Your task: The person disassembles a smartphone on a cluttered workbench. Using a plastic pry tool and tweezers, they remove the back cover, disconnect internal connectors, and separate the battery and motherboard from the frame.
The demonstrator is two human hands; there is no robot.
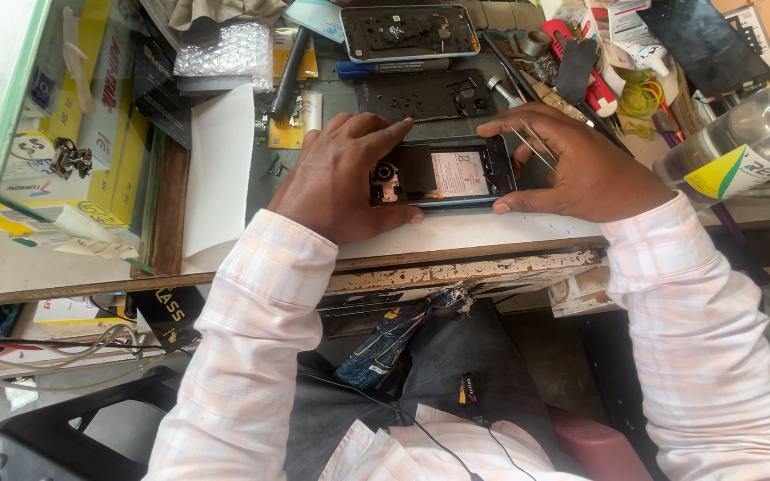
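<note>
One opened black rectangular phone on bench, gripped between both hands: left hand clasps camera end, right hand clasps opposite end, pinching one pair thin metal tweezers. Beyond hands: two more black phone shells.

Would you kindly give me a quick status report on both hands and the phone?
Left hand gripping opened phone at its left end. Right hand at the right end, tweezers in its fingers. Phone flat on bench. Nothing in the way.

workbench | opened phone, back cover (black), white paper
</note>
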